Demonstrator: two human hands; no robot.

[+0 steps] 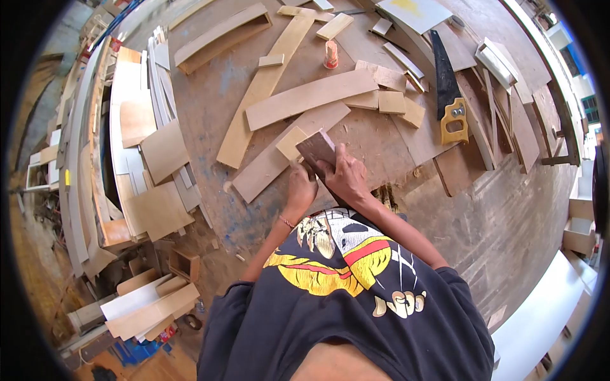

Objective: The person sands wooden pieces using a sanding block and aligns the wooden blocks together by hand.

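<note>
My right hand (348,174) grips a flat, dark brown rectangular block (316,151), with fingers along its right edge. Close beside it, my left hand (301,188) is closed, its fingertips at the lower end of a small pale wooden block (291,142). That block meets the dark one along its right side, above a long wooden board (260,176). Some of the left fingers are hidden from above. Another wide board (311,97) lies just beyond my hands.
A handsaw (448,89) with a yellow handle lies to the right. Beyond the boards stands a small orange-red container (331,55). Wood offcuts (391,102) lie near the boards, and stacked panels (166,149) line the left side. A long plank (270,82) runs diagonally across the worktop.
</note>
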